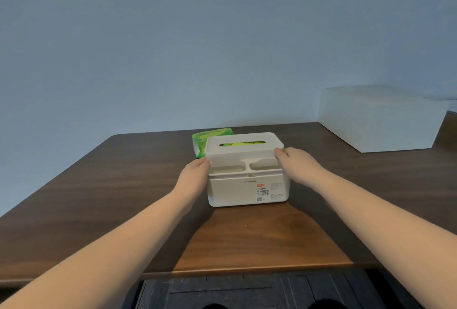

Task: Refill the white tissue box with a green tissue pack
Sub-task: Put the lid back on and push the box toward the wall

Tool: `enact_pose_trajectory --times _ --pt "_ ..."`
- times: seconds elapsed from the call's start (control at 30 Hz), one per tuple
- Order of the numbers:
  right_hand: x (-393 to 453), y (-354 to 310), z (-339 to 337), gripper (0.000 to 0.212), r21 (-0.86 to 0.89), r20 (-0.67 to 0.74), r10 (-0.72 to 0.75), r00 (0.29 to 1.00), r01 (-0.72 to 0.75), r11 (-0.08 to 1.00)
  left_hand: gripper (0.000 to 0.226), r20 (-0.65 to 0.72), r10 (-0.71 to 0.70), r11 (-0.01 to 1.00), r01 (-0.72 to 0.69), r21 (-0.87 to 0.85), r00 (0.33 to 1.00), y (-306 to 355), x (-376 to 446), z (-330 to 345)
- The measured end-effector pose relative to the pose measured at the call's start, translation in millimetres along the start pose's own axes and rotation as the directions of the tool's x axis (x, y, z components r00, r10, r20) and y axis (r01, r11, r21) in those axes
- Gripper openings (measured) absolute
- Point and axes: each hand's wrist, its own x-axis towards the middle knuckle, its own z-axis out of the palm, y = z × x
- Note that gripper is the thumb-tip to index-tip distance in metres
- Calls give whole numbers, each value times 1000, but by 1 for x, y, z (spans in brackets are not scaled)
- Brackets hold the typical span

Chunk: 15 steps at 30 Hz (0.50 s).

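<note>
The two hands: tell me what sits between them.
In the head view, the white tissue box sits between the left hand and right hand, each at a side of its lid; green shows through the slot.

A plain, pale blue-grey wall [222, 36] fills the upper half of the view, evenly and softly lit. Below it runs a dark brown wood-grain counter [99, 185] with a rounded far corner on the left. A large white rectangular box [380, 120] sits at the counter's far right, against the wall. Dark grey plank flooring [247, 291] shows beneath the near edge.
</note>
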Motion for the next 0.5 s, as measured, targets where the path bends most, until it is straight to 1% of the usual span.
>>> enact_pose_trajectory --times 0.13,0.2,0.27,0.4,0.47,0.5 --pt "-13 7 0 47 90 45 37 998 -41 995 40 -73 18 998 -14 62 997 1 -5 4" --pt "-12 8 0 47 81 43 18 999 -21 996 41 -78 49 991 -40 124 996 -1 -4 5" --pt "-11 9 3 47 59 36 -7 999 4 998 36 -62 73 982 -61 178 995 -3 -5 7" --pt "-9 13 7 47 48 45 -2 999 0 999 32 -63 39 991 -30 133 997 -4 -8 11" --pt "-10 11 4 49 26 80 19 997 -22 999 32 -52 13 983 -3 183 999 -2 -7 8" --pt "-10 9 1 50 29 103 38 994 -42 999 35 -41 -8 979 16 205 999 0 -6 6"
